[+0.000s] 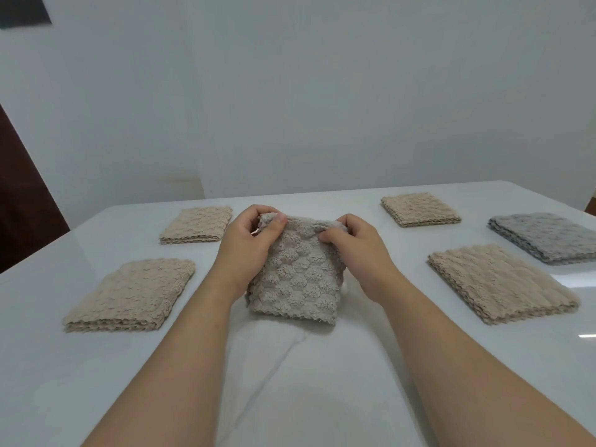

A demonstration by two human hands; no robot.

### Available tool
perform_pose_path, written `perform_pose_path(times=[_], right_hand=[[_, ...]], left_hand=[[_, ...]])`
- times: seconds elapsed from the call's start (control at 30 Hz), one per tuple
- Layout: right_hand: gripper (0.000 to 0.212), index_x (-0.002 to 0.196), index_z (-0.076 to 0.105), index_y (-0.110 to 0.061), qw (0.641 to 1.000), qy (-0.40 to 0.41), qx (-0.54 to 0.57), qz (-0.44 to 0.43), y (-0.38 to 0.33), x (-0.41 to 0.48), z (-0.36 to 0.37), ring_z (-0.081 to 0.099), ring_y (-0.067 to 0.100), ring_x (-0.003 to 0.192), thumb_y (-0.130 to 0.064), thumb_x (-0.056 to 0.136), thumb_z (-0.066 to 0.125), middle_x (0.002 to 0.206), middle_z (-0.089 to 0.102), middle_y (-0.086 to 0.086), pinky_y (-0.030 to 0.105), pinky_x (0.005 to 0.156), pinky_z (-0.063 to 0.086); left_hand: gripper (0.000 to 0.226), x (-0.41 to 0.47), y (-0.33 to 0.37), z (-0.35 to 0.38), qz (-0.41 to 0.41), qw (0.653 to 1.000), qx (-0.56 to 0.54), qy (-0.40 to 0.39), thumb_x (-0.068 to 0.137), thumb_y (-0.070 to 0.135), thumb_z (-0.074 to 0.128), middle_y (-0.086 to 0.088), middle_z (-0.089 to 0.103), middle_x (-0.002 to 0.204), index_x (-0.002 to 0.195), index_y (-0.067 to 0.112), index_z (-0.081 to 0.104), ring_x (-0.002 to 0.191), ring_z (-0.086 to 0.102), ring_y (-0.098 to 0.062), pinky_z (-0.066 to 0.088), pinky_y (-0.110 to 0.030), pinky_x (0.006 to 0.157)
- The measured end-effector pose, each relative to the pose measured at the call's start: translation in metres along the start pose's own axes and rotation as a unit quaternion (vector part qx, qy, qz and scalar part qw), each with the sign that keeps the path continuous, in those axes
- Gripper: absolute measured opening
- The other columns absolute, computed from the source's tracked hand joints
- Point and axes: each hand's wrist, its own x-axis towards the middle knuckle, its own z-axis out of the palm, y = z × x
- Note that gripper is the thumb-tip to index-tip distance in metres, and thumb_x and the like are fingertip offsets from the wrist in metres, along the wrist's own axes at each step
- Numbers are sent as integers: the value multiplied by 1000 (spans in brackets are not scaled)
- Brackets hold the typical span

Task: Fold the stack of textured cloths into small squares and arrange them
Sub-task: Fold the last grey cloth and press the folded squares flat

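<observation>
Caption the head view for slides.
Left hand and right hand pinch the top edge of a beige textured cloth, five folded cloths around it.

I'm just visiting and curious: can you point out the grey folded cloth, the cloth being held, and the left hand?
grey folded cloth [545, 238], head view, middle of top face.
held cloth [300, 279], head view, its bumpy front face.
left hand [248, 245], head view, back of the hand.

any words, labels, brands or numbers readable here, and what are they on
None: no readable text in view.
The held cloth, pinched by left hand and right hand: no tag or print.
Folded on the table, all plain: near-left cloth, far-left cloth, far-right cloth, near-right cloth, grey cloth.
</observation>
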Motion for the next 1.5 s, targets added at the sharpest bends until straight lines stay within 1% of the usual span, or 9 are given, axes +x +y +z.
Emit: perform_pose_path(times=[0.23, 0.33, 0.5, 0.63, 0.87, 1.1, 1.23, 1.37, 1.5], right_hand=[[50, 67, 49, -10, 979, 11, -167, -114, -10, -9, -8, 40, 8, 55, -51, 90, 67, 57, 43, -9, 23, 53, 33], [61, 73, 56, -1, 967, -40, -201, -151, -16, -13, -9, 51, 19, 65, -60, 88, 63, 71, 54, 11, 35, 61, 43], [35, 77, 75, -13, 975, -163, -97, -116, -27, -20, -12, 62, 7, 84, -44, 92, 69, 98, 69, 3, 20, 74, 47], [71, 86, 61, 14, 974, -208, -15, -90, -31, -19, -16, 48, 19, 75, -57, 88, 67, 83, 55, 23, 34, 69, 36], [77, 70, 48, 5, 968, -38, -216, -118, -29, -14, -18, 40, 24, 59, -71, 86, 54, 66, 44, 20, 32, 59, 32], [34, 81, 60, -20, 965, 16, -216, -147, -20, -10, -13, 49, 4, 60, -51, 96, 60, 68, 59, -6, 14, 55, 39], [23, 91, 56, -25, 971, 51, -188, -138, -18, -8, -15, 51, 1, 59, -47, 98, 59, 65, 56, -8, 11, 56, 39], [23, 111, 52, -31, 976, 69, -155, -133, -16, -7, -16, 46, 0, 53, -44, 96, 63, 70, 52, -10, 12, 53, 37], [34, 114, 61, -31, 985, 99, -108, -93, -13, -1, -15, 45, 0, 59, -49, 87, 74, 67, 48, -15, 12, 55, 33]], left_hand=[[4, -1, 4, 2, 57, 997, 30, 31, 93, 32, 72, -18, 59, 74, 96, 33, 70, 65, 52, -20, 52, -44, 63], [9, -2, 7, 1, 69, 997, 26, 30, 95, 26, 70, -6, 57, 71, 102, 32, 69, 63, 51, -18, 49, -37, 62], [15, -1, 9, -4, 57, 997, -15, 49, 95, 22, 70, -2, 72, 76, 106, 31, 67, 70, 65, -14, 57, -41, 73], [19, -3, 8, -2, 47, 998, -24, 22, 94, 20, 72, -14, 75, 86, 108, 32, 66, 74, 68, -21, 58, -53, 80], [20, -4, 9, -1, 26, 997, -64, 30, 91, 20, 75, -26, 68, 86, 105, 33, 68, 73, 59, -28, 55, -62, 78], [27, 0, 10, -3, 9, 996, -90, 24, 90, 22, 77, -6, 75, 85, 114, 28, 66, 82, 67, -22, 59, -50, 80], [61, 2, 6, 0, -88, 985, -139, -51, 72, 25, 92, -12, 73, 117, 126, 19, 65, 113, 69, -26, 57, -41, 94], [46, -4, 8, 5, -167, 966, -178, -81, 79, 7, 78, -19, 74, 112, 121, -8, 65, 99, 72, -28, 59, -35, 89], [29, -2, 7, 4, -189, 960, -197, -61, 88, 5, 72, -15, 75, 104, 116, -1, 67, 91, 71, -27, 57, -37, 83]])
